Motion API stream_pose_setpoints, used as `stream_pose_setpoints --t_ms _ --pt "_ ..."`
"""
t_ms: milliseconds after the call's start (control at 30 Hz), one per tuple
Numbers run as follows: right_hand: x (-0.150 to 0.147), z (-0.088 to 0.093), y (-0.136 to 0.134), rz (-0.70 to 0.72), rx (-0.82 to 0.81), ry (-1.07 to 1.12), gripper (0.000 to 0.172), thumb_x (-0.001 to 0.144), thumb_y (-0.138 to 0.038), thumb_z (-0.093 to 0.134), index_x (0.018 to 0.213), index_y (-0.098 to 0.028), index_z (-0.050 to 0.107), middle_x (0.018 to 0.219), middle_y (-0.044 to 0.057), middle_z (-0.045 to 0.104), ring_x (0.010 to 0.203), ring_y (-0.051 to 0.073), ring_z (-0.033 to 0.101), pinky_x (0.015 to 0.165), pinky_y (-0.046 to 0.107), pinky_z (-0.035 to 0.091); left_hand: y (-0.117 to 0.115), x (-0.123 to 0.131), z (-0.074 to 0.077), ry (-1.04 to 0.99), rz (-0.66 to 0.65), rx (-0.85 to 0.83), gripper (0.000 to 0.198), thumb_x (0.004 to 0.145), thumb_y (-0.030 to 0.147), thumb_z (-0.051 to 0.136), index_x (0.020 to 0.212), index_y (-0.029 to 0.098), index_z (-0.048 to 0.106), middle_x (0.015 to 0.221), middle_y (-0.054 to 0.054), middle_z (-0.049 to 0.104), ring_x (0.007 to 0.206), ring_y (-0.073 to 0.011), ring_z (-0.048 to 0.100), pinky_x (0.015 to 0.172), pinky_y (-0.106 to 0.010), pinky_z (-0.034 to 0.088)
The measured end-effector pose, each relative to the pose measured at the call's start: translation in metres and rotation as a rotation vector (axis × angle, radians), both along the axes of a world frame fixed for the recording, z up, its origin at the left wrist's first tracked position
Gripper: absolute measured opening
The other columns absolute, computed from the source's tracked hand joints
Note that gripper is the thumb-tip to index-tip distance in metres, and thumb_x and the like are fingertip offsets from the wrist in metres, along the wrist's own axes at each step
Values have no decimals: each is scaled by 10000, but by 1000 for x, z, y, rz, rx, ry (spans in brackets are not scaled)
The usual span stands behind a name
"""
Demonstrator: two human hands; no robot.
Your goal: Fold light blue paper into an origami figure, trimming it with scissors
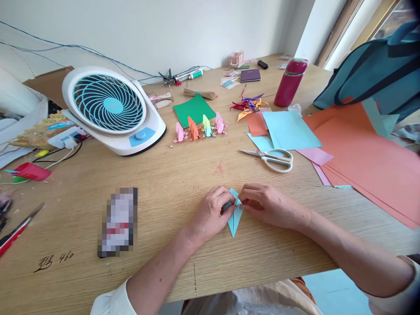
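A small light-blue folded paper piece (234,219) lies on the wooden table (170,192) near its front edge, its point aimed toward me. My left hand (211,212) pinches its upper left part with curled fingers. My right hand (265,204) pinches the upper right part, fingertips meeting those of the left hand. Both hands rest on the tabletop.
White-handled scissors (271,158) lie just behind my hands. Sheets of orange (364,153), light-blue (290,130) and green paper (194,109), several small folded figures (200,128), a white desk fan (111,109), a red bottle (290,83) and a teal bag (377,70) stand farther back.
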State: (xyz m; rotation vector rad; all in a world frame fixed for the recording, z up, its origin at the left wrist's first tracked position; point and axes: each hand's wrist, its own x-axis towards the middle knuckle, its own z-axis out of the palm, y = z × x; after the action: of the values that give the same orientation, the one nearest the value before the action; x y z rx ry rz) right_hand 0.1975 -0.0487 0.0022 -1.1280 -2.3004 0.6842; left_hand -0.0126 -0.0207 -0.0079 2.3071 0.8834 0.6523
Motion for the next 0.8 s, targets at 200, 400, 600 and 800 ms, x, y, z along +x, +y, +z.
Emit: stream_pose_setpoints --t_ms 200,400,600,800 --pt "6 -2 4 43 -57 34 142 901 -132 552 973 -197 656 909 51 618 786 149 602 717 265 457 -3 0 -4 -3 21 0 77 876 119 607 866 195 614 907 -33 603 856 -176 583 763 -290 463" --pt "10 -3 9 59 -93 21 86 906 -175 583 936 -188 663 890 43 592 736 135 585 699 260 450 -7 -1 -4 10 48 1 133 830 88 650 884 193 590 960 -36 586 892 -178 589 783 -292 478" --pt "10 -3 11 60 -68 33 106 921 -198 550 897 -188 653 841 42 594 705 136 566 664 261 431 -17 -9 -3 30 64 60 104 844 137 663 879 198 585 1044 -57 633 957 -195 630 843 -327 514" --pt "7 -2 17 -9 -133 43 117 907 -208 577 801 -192 625 749 6 572 634 115 511 604 248 396 -28 -14 0 130 14 242 69 931 192 573 969 200 631 1104 -64 653 997 -190 647 891 -333 549"
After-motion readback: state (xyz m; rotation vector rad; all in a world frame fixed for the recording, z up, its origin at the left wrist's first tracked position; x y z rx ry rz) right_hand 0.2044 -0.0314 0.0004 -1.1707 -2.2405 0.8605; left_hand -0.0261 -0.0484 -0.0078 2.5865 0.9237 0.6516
